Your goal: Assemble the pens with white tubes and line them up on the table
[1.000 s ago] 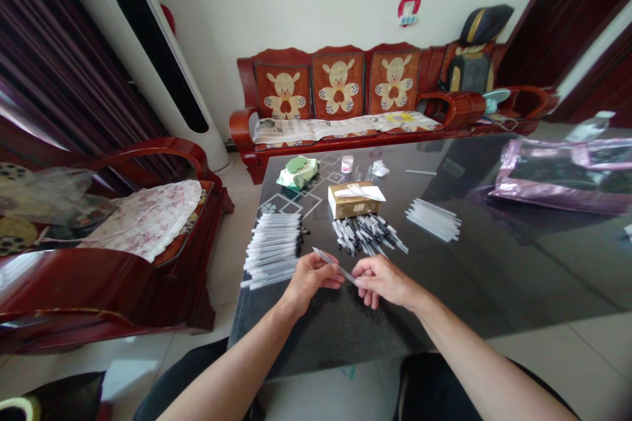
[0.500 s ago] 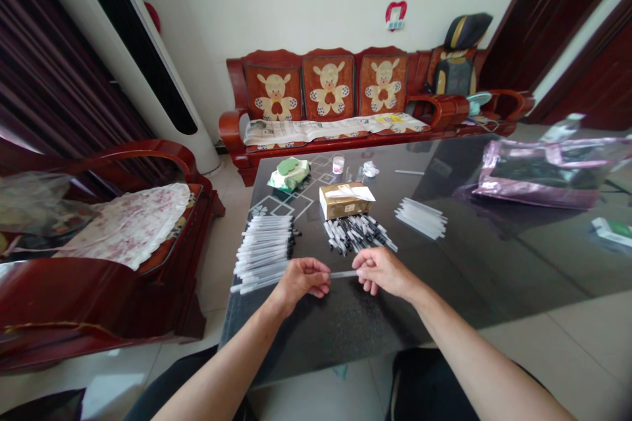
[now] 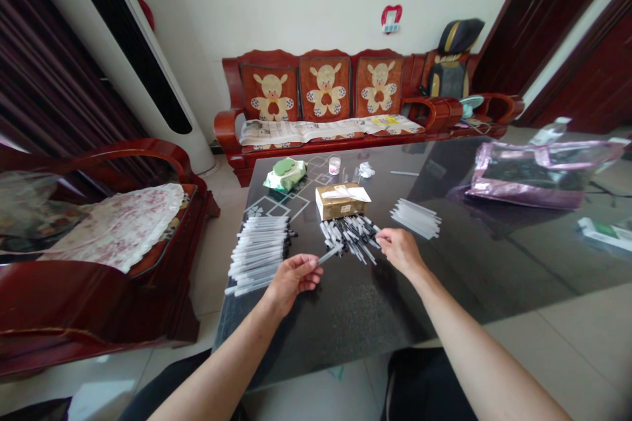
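Note:
My left hand (image 3: pixel 295 279) pinches one end of a clear pen tube (image 3: pixel 328 255), which points up and right toward the pile. My right hand (image 3: pixel 401 250) is closed at the right edge of a loose pile of black and white pen parts (image 3: pixel 349 234); what its fingertips hold, if anything, is too small to make out. Left of my hands lies a stack of whitish pens (image 3: pixel 261 250) with black ends on the right. A bundle of clear tubes (image 3: pixel 415 218) rests beyond my right hand.
Behind the pile stands a gold tissue box (image 3: pixel 340 208). Farther back are green wipes (image 3: pixel 285 175), a small cup (image 3: pixel 334 165), a crumpled tissue (image 3: pixel 366 170) and one loose tube (image 3: pixel 404 173). A purple-edged bag (image 3: pixel 533 177) sits on the table's right side.
My right hand has let go of the tube and moved up and right to the pile. The tube, still in my left hand, now tilts upward. The view has shifted slightly.

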Tool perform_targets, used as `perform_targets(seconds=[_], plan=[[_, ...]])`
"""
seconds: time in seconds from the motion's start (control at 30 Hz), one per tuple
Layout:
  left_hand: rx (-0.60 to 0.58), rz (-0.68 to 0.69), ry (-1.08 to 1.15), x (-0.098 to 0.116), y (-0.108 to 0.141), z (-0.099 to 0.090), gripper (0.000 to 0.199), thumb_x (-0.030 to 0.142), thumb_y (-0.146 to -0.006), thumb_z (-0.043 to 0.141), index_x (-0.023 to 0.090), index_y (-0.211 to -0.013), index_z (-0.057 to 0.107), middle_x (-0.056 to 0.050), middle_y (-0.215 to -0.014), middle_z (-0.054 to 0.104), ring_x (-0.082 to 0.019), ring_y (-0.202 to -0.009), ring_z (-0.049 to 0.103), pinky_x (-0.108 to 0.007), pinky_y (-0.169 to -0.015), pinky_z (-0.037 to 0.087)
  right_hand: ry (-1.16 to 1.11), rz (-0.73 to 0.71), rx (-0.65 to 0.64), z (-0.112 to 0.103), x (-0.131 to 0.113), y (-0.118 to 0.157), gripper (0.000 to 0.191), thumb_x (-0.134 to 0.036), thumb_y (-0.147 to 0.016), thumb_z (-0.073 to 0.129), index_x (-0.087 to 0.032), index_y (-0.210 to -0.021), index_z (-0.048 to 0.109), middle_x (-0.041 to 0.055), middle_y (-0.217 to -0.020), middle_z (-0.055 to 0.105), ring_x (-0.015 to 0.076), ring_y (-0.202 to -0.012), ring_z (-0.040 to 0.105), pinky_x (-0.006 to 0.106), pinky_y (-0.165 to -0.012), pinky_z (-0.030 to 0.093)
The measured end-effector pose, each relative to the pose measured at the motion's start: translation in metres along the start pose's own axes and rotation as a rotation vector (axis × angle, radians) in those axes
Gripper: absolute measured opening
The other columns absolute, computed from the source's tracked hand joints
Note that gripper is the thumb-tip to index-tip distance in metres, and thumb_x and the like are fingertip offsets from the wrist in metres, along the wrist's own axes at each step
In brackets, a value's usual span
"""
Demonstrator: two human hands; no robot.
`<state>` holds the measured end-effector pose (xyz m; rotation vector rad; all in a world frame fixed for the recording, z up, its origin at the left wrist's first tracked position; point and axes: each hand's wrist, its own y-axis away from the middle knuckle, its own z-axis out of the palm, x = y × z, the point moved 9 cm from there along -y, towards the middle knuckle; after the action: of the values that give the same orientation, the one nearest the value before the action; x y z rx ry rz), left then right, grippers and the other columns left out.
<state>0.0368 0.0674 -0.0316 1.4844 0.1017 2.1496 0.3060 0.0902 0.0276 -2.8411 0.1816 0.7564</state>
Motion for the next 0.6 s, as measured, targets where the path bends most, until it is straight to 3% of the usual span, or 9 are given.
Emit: perform_targets(seconds=[0.1, 0.2, 0.6], plan=[[-0.021, -0.021, 0.011, -0.003, 0.0, 0.002, 0.029, 0.032, -0.072, 0.071, 0.012, -0.092, 0.062, -0.008, -0.078, 0.069, -0.008, -0.056, 0.061, -0.016, -0.05, 0.047, 0.234, -0.1, -0.003, 0.011, -0.012, -0.005, 0.024, -0.026, -0.081, 0.049, -0.026, -0.09, 0.071, 0.0047, -0.087, 0.072, 0.02, -0.08, 0.066, 0.026, -0.065, 0.044], [-0.027, -0.039, 0.01, -0.004, 0.001, 0.004, 0.029, 0.032, -0.073, 0.071, 0.012, -0.091, 0.062, -0.008, -0.077, 0.069, -0.008, -0.055, 0.06, -0.016, -0.05, 0.047, 0.334, -0.127, -0.071, 0.026, -0.019, -0.009, 0.027, -0.027, -0.085, 0.046, -0.029, -0.097, 0.07, 0.0044, -0.092, 0.072, 0.0199, -0.085, 0.065, 0.026, -0.068, 0.043], [-0.022, -0.047, -0.001, -0.006, -0.001, 0.002, 0.029, 0.033, -0.072, 0.071, 0.012, -0.09, 0.063, -0.008, -0.078, 0.069, -0.008, -0.055, 0.06, -0.016, -0.05, 0.047, 0.3, -0.076, -0.142, 0.04, -0.015, -0.016, 0.022, -0.025, -0.082, 0.052, -0.025, -0.096, 0.069, 0.0057, -0.092, 0.07, 0.0197, -0.088, 0.063, 0.025, -0.07, 0.041]])
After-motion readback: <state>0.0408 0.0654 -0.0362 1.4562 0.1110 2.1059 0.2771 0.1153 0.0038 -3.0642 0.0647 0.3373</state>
